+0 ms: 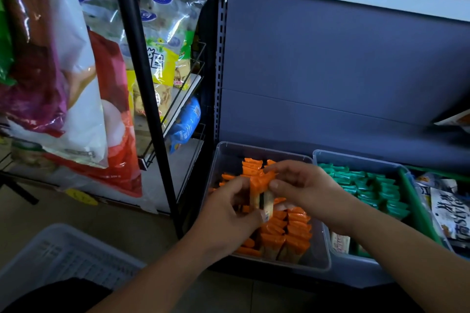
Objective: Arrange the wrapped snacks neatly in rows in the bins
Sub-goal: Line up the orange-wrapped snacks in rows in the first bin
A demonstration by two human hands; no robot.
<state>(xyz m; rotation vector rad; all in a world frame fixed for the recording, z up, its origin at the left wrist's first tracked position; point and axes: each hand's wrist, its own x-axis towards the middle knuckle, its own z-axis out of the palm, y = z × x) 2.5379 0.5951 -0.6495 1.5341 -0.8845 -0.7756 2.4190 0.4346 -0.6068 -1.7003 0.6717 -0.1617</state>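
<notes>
1. The left hand (229,213) and the right hand (302,188) each had a grip closed on one bundle of orange-wrapped snacks (262,192), held upright between them.
2. The bundle was just above the clear bin (254,148), over the rows of orange snacks (287,234) standing in it.
3. Just beside it on the right, a second bin (356,158) held rows of green-wrapped snacks (368,185).
4. A grey slotted basket (63,251) sat on the floor at the lower left.

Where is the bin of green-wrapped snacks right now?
The bin of green-wrapped snacks sits low, right of centre in the head view, directly right of the orange-snack bin, just beyond the right hand.
</notes>
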